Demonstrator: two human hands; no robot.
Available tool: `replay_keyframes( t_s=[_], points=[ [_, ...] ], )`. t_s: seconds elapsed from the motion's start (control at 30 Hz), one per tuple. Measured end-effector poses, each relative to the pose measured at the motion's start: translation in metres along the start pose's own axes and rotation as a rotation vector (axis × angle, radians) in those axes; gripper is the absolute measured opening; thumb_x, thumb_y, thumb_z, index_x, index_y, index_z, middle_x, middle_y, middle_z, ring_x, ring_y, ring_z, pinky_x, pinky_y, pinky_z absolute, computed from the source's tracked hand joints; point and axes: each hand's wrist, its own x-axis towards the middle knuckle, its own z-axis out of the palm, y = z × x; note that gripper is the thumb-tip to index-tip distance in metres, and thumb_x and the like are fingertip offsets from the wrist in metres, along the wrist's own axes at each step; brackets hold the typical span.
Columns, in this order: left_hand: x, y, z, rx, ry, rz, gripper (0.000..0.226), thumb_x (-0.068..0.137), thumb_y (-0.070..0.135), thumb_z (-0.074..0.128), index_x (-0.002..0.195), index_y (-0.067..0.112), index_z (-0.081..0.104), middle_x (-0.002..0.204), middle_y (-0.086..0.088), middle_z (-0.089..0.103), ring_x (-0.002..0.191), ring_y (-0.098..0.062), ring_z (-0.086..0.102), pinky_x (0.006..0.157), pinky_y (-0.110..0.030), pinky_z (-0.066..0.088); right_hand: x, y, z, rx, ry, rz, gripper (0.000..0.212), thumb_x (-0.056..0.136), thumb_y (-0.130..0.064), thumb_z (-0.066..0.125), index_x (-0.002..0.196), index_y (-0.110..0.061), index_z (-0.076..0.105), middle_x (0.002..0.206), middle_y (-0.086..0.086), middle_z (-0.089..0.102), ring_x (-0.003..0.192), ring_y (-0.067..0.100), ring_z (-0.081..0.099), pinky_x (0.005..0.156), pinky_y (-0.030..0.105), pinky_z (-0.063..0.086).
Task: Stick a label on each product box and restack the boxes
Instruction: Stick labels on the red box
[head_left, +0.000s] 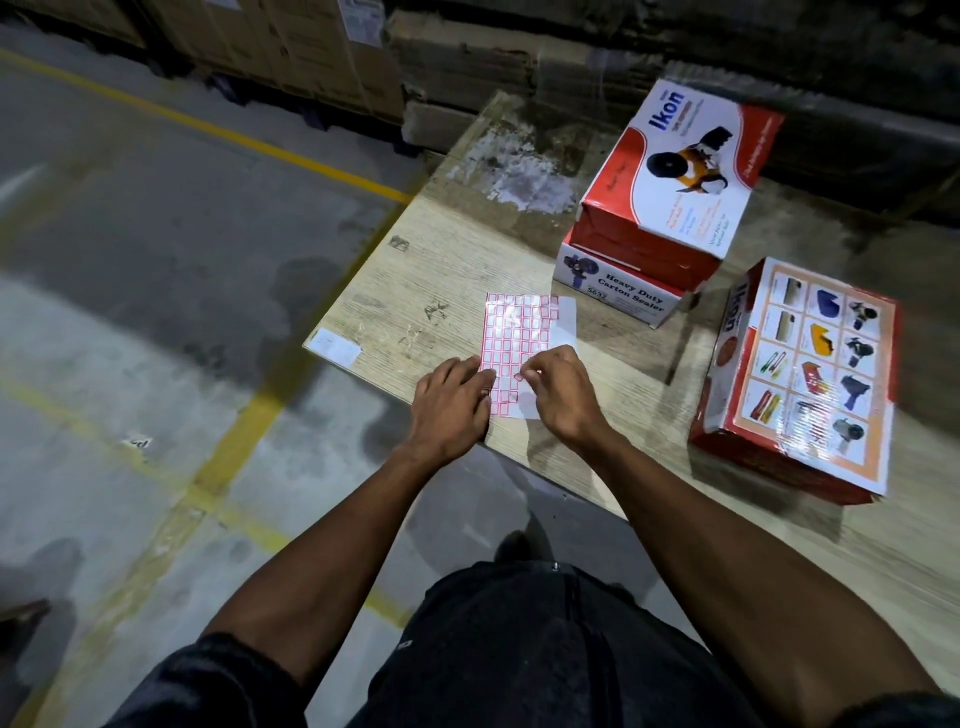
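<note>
A sheet of red-bordered labels (519, 327) lies on the wooden table (441, 270) near its front edge. My left hand (449, 410) presses flat on the sheet's lower left corner. My right hand (561, 389) pinches a small label at the sheet's lower part with thumb and forefinger. Two red-and-white product boxes are stacked at the back, the upper one (680, 171) turned askew on the lower "Heavy Duty Carton Sealer" box (618, 296). A third box (800, 379) lies alone to the right, picture side up.
A small white sticker (335, 347) sits on the table's left corner. The concrete floor with yellow lines (234, 441) lies to the left. Large cardboard cartons (291, 47) stand along the back. My dark-clothed legs are below the table edge.
</note>
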Motion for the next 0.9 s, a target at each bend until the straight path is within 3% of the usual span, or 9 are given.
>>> replay_keyframes(
  t_s=[0.1,0.2,0.33,0.5,0.63,0.73,0.8,0.9],
  points=[
    [0.0,0.007,-0.003,-0.028,0.001,-0.038,0.046,0.091,0.034,0.039,0.131,0.021,0.056,0.144,-0.001,0.046,0.132,-0.022,0.036,0.103,-0.04,0.029,-0.01,0.001,-0.012,0.055,0.042,-0.009,0.017,0.098,-0.013,0.056,0.11,-0.008,0.067,0.118,0.007,0.054,0.106,0.019,0.055,0.086,0.026,0.046],
    [0.001,0.012,-0.003,-0.027,0.016,-0.055,0.039,0.092,0.029,0.049,0.129,0.019,0.057,0.144,-0.003,0.044,0.131,-0.024,0.039,0.102,-0.042,0.031,-0.023,0.009,-0.026,0.07,0.091,-0.014,0.019,0.097,-0.014,0.058,0.114,-0.011,0.066,0.122,0.003,0.052,0.113,0.015,0.051,0.088,0.022,0.041],
    [0.0,0.018,-0.004,-0.013,0.033,-0.064,0.042,0.091,0.027,0.056,0.133,0.02,0.055,0.149,-0.006,0.04,0.133,-0.027,0.039,0.104,-0.045,0.031,-0.046,0.026,-0.053,0.086,0.194,-0.073,0.021,0.095,-0.011,0.059,0.114,-0.011,0.066,0.111,-0.005,0.047,0.107,0.012,0.047,0.084,0.021,0.034],
    [-0.001,0.052,-0.002,-0.071,0.097,-0.04,0.04,0.092,0.025,0.058,0.131,0.018,0.058,0.145,-0.008,0.046,0.132,-0.029,0.041,0.103,-0.044,0.033,-0.073,0.054,-0.09,0.038,0.35,-0.05,0.018,0.092,-0.009,0.062,0.109,-0.012,0.068,0.11,0.001,0.053,0.105,0.013,0.049,0.086,0.021,0.034],
    [0.002,0.102,0.005,-0.182,0.092,0.113,0.04,0.09,0.019,0.058,0.129,0.011,0.059,0.14,-0.012,0.051,0.13,-0.031,0.044,0.104,-0.039,0.035,-0.101,0.088,-0.12,0.035,0.509,0.011,0.014,0.089,-0.007,0.064,0.101,-0.012,0.068,0.107,0.0,0.053,0.102,0.015,0.052,0.083,0.033,0.049],
    [0.003,0.148,0.013,-0.247,0.072,0.237,0.041,0.093,0.018,0.058,0.133,0.012,0.055,0.143,-0.009,0.047,0.134,-0.026,0.039,0.108,-0.035,0.032,-0.125,0.117,-0.14,0.069,0.6,0.061,0.015,0.085,-0.006,0.065,0.098,-0.012,0.066,0.108,-0.001,0.051,0.107,0.023,0.054,0.09,0.042,0.051],
    [0.003,0.176,0.019,-0.275,0.064,0.32,0.043,0.094,0.02,0.057,0.135,0.013,0.053,0.145,-0.009,0.045,0.135,-0.025,0.038,0.107,-0.033,0.032,-0.14,0.134,-0.15,0.081,0.617,0.076,0.017,0.083,-0.006,0.066,0.099,-0.013,0.064,0.112,0.005,0.054,0.107,0.026,0.057,0.087,0.049,0.053],
    [0.005,0.21,0.028,-0.252,0.056,0.453,0.047,0.092,0.024,0.057,0.138,0.013,0.051,0.147,-0.01,0.044,0.136,-0.028,0.038,0.109,-0.039,0.035,-0.156,0.151,-0.163,0.096,0.602,0.124,0.019,0.083,-0.002,0.067,0.099,-0.011,0.063,0.118,0.008,0.056,0.11,0.026,0.058,0.09,0.047,0.053]
  ],
)
